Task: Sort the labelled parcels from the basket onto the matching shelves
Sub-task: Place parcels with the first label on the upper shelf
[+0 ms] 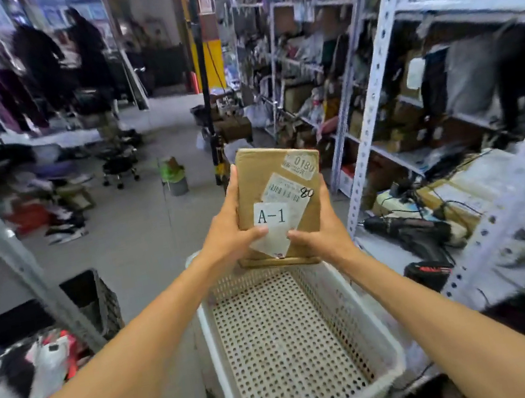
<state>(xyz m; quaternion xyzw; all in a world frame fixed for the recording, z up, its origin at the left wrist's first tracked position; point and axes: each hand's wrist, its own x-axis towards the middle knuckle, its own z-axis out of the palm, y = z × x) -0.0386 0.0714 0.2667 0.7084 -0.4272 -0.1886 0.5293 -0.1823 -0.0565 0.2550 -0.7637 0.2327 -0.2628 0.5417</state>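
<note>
- Both bare arms reach forward over the white perforated basket (297, 332), forearms converging toward the far end.
- The left hand (228, 229) clasps the left edge of a brown cardboard parcel (271, 176), thumb across the face, fingers stretched up the side.
- The right hand (321, 227) closes on the right edge, thumb on the face.
- The parcel, held upright above the basket's far rim, bears a white label reading A-1 (271, 216).
- Grey metal shelving (382, 74) stands on the right.

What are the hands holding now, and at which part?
Both hands, left hand and right hand, hold the brown parcel labelled A-1 by its lower side edges.
</note>
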